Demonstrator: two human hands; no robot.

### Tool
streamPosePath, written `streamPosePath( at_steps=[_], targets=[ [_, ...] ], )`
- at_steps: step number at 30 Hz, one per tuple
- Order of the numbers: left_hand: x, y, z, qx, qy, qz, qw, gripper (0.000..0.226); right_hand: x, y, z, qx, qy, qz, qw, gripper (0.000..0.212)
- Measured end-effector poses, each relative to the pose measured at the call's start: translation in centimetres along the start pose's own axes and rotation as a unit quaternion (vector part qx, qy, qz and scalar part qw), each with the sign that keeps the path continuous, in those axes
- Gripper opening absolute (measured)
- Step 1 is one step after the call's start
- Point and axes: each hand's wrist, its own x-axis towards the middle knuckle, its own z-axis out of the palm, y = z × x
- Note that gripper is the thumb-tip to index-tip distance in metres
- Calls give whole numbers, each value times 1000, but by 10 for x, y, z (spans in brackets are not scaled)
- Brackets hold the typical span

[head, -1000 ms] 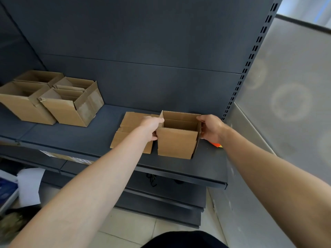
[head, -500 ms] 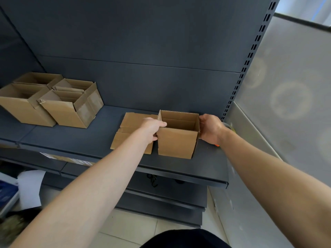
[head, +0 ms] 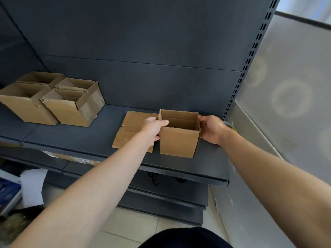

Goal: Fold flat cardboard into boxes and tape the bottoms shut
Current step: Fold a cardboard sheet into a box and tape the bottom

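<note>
A small brown cardboard box (head: 179, 140) stands upright and open-topped on the dark shelf (head: 71, 138). My left hand (head: 153, 128) grips its left wall, thumb over the rim. My right hand (head: 212, 128) holds the right wall from outside. A stack of flat cardboard blanks (head: 132, 128) lies just left of the box, partly under my left wrist. Behind my right hand a tape roll (head: 230, 124) shows only as a sliver.
Several folded open boxes (head: 68, 106) sit grouped at the shelf's far left. The shelf's slotted upright (head: 250, 56) and a grey wall panel (head: 286, 104) close off the right side. Lower shelves, papers (head: 32, 187) and floor tiles lie below.
Both hands keep hold of the box; it has squared up slightly and shifted a little. The tape roll now peeks out behind my right hand.
</note>
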Motion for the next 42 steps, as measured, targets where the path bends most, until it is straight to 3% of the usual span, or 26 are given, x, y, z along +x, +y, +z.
streamPosePath(
  at_steps=[7, 14, 20, 28, 37, 42],
  targets=[
    [4, -2, -5, -73, 37, -55, 995, 44, 1, 2, -2, 17, 7, 0, 1000, 32],
    [1, 3, -5, -66, 12, -67, 995, 40, 0, 0, -2, 11, 14, 11, 1000, 30],
    [4, 2, 1, -25, 59, 30, 997, 13, 2, -1, 0, 0, 30, 16, 999, 28],
    [3, -8, 4, 27, 5, 57, 998, 51, 4, -1, 0, -2, 30, 16, 999, 33],
    [7, -18, 4, 46, 37, 130, 990, 34, 8, -3, -3, -18, 40, 18, 999, 31],
    [4, -18, 0, 51, -9, 156, 986, 46, 7, -3, -4, -20, 45, 18, 999, 29]
  ],
)
